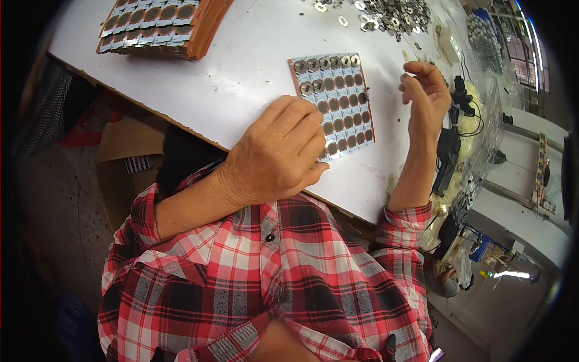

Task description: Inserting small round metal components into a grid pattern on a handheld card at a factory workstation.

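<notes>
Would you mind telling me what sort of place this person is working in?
Probably a small assembly workshop: a card gridded with round slots lies on the white table, a stack of similar cards waits nearby, and loose metal washers are heaped beyond.

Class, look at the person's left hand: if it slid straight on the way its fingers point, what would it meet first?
The left hand already rests on the card of round discs, fingers aimed up and right. It would slide on over those discs; past the card, probably bare white table.

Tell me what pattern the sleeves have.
Red, white and black plaid on the sleeves, clearest in the head view.
</notes>
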Motion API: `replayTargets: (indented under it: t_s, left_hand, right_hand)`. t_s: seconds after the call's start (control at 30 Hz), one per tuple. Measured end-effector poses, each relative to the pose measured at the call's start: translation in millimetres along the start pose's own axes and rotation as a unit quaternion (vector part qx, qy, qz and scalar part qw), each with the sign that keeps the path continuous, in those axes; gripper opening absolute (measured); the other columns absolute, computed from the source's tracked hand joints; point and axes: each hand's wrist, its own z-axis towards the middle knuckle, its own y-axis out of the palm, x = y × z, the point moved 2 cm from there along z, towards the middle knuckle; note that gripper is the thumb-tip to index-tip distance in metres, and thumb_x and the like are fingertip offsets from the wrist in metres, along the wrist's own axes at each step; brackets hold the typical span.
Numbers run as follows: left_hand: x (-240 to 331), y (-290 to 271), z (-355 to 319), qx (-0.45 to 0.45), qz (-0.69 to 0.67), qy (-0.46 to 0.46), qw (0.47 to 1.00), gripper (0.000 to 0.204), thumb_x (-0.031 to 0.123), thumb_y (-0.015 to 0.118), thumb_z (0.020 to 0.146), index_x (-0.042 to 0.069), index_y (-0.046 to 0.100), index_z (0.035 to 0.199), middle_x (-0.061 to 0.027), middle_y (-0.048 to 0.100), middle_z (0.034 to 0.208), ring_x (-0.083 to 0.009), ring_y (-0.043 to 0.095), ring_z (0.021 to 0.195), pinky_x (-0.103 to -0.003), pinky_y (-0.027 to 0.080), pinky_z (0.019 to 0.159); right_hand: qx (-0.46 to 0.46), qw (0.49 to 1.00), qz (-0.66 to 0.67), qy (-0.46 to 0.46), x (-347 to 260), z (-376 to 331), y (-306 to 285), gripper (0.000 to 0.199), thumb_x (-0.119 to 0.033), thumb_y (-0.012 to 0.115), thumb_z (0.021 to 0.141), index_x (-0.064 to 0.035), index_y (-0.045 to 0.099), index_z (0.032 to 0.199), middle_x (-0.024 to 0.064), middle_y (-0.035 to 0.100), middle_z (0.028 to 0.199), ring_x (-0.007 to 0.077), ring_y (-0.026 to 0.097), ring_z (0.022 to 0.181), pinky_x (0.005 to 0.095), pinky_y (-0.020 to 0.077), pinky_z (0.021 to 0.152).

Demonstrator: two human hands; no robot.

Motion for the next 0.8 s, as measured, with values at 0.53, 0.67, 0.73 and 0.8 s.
replayTargets:
  t_s: [0.53,0.67,0.73,0.8]
  left_hand:
    - [0,2,0,0.009,0.016,-0.008,1.000,0.041,0.019,0.084,0.062,-0.004,0.064,0.090,-0.0177,0.064,0.105,-0.0330,0.062,0.105,-0.047,0.052,0.098]
    - [0,1,1,0.007,0.018,-0.004,1.000,0.044,0.020,0.085,0.061,-0.004,0.065,0.091,-0.0178,0.064,0.105,-0.0333,0.062,0.106,-0.048,0.052,0.098]
    - [0,0,1,0.002,0.021,-0.006,1.000,0.047,0.021,0.086,0.061,-0.006,0.067,0.096,-0.0187,0.067,0.107,-0.0346,0.063,0.106,-0.047,0.054,0.096]
    - [0,-1,0,-0.002,0.023,-0.008,1.000,0.051,0.021,0.087,0.061,-0.007,0.070,0.100,-0.0196,0.069,0.109,-0.0359,0.065,0.107,-0.046,0.056,0.093]
  right_hand:
    - [-0.112,0.984,-0.131,-0.041,-1,-41,15,0.013,-0.009,0.075,0.094,0.0011,0.073,0.103,-0.0010,0.072,0.083,0.0040,0.061,0.072,0.0193,0.0480,0.065]
    - [-0.110,0.985,-0.132,0.004,-6,-44,19,0.009,-0.008,0.073,0.095,0.0018,0.073,0.096,-0.0012,0.069,0.076,0.0044,0.059,0.066,0.0189,0.0469,0.062]
    - [-0.119,0.982,-0.147,0.017,-6,-40,15,0.008,-0.006,0.072,0.095,0.0018,0.072,0.096,-0.0011,0.069,0.076,0.0045,0.058,0.066,0.0193,0.0468,0.061]
    - [-0.130,0.978,-0.164,0.021,-8,-37,13,0.008,-0.006,0.069,0.096,0.0017,0.071,0.094,-0.0013,0.067,0.074,0.0046,0.057,0.063,0.0204,0.0454,0.057]
